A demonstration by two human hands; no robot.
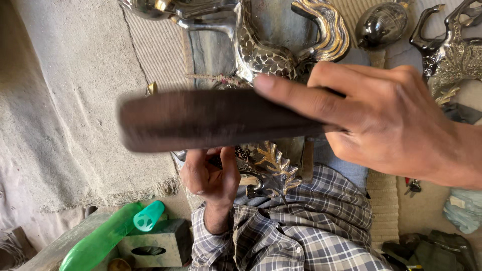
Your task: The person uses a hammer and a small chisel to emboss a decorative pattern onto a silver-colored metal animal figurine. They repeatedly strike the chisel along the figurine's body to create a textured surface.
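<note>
My right hand [381, 120] grips a dark flat wooden tool [211, 119], raised close to the camera and blurred, with the index finger stretched along its top. Beneath it my left hand [211, 178] is closed on a shiny engraved metal ornament [268, 168] with leaf patterns, held on my lap against a plaid shirt [301, 226]. A large silver and gold metal bird figure [266, 52] lies just beyond the tool.
A beige mat [75, 100] covers the left. A green plastic bottle [105, 238] and a greenish stone block [155, 243] sit at lower left. More metal figures [452, 45] and a dark rounded piece [381, 22] lie at the top right; cloth [464, 208] sits at right.
</note>
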